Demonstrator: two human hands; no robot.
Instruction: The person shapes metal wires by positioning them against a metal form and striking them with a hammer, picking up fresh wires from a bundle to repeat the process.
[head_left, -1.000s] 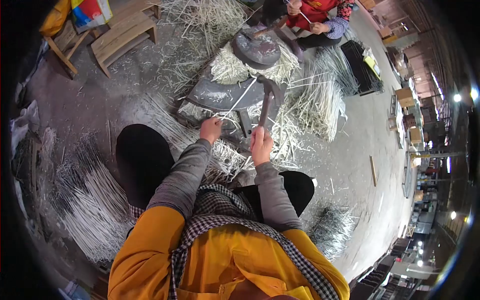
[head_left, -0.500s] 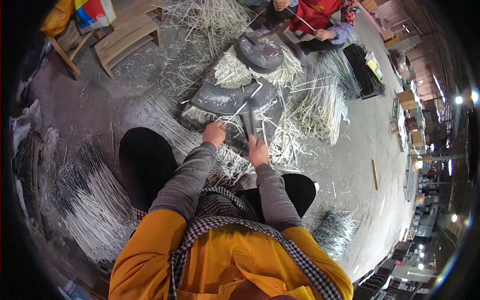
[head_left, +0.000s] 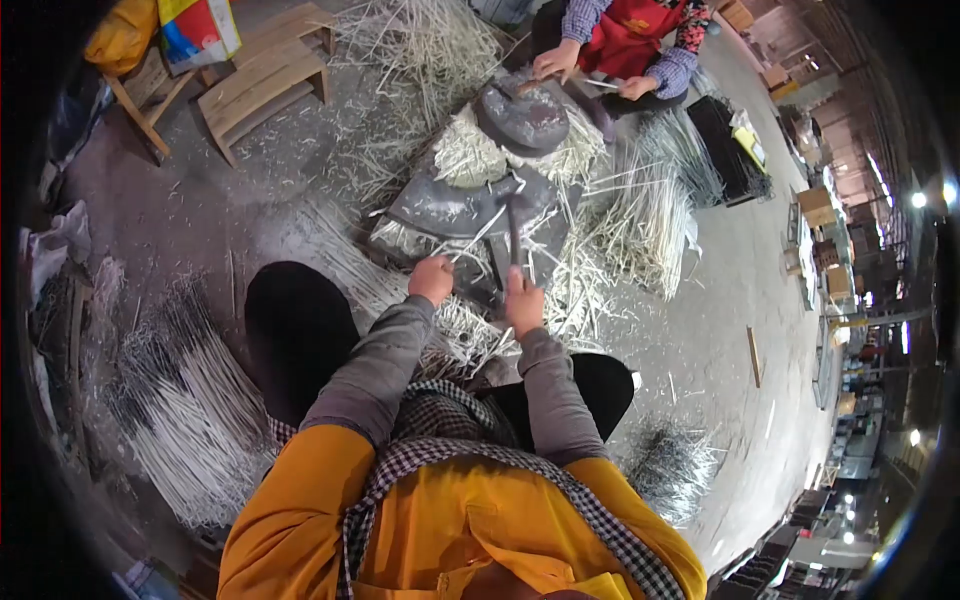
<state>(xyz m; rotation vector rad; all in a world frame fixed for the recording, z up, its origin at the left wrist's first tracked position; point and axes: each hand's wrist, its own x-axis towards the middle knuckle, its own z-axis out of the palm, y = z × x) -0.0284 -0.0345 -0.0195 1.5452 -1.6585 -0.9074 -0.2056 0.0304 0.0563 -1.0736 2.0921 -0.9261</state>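
My right hand (head_left: 524, 305) is closed round the handle of a dark, slim tool that looks like a hammer (head_left: 514, 230). The tool reaches forward over a dark metal slab (head_left: 435, 205), and its head is hard to make out. My left hand (head_left: 431, 280) is closed in a fist left of the tool, at the slab's near side. A thin pale rod (head_left: 466, 241) seems to run from the left fist onto the slab, though its outline is faint. Broken pale strips (head_left: 465, 335) lie heaped under and around both hands.
Opposite, a person in a red apron (head_left: 632, 42) works at a round dark block (head_left: 522, 118). Rod bundles lie at left (head_left: 190, 410), at right (head_left: 650, 235) and near my right knee (head_left: 672, 465). A wooden bench (head_left: 265, 85) stands at upper left.
The hammer-like tool has shifted slightly, and both my hands sit a little lower in view. Across from me, the person's hand has moved down to the round block.
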